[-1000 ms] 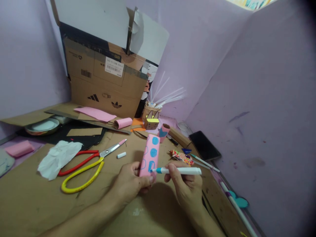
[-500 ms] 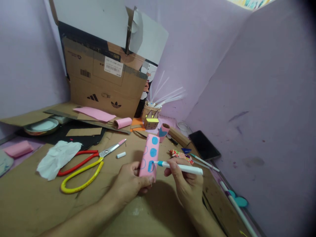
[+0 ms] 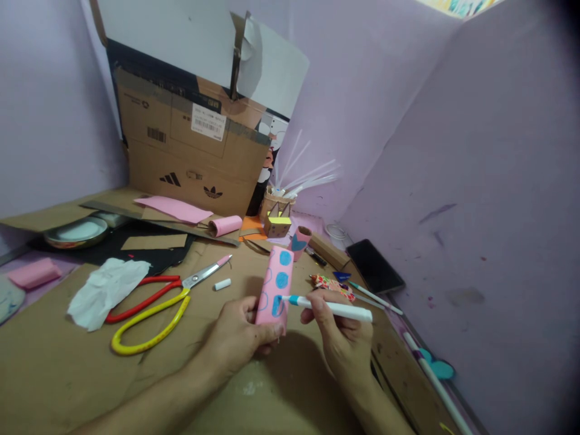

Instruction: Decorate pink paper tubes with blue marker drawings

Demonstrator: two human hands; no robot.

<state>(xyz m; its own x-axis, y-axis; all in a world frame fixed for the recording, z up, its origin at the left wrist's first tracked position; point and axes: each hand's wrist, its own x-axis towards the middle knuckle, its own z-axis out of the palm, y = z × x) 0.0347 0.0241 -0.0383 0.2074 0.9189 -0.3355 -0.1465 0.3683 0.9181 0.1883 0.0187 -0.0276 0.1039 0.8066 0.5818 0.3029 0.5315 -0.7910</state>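
My left hand (image 3: 247, 332) grips the lower end of a pink paper-covered tube (image 3: 270, 284), tilted up from the cardboard surface. Three blue dots run down its front, and blue outlines of circles show along its left side. In my right hand (image 3: 339, 338) is a white marker (image 3: 347, 310) with a blue tip end, its point touching the lowest dot. A white marker cap (image 3: 222, 284) lies left of the tube. Scissors (image 3: 185, 284) with red and yellow handles lie open further left. Another pink tube with a blue heart (image 3: 301, 240) stands just behind.
A large cardboard box (image 3: 190, 151) stands at the back. Crumpled tissue (image 3: 109, 290) lies beside the scissors. A phone (image 3: 376, 266) rests against the right wall. Behind are a yellow-topped cardboard piece (image 3: 278, 223), a pink roll (image 3: 225, 226) and glue-stick-like clear rods (image 3: 312, 175).
Blue colour fills more of the lowest dot, which had a pale gap inside before. Both hands stay in nearly the same place.
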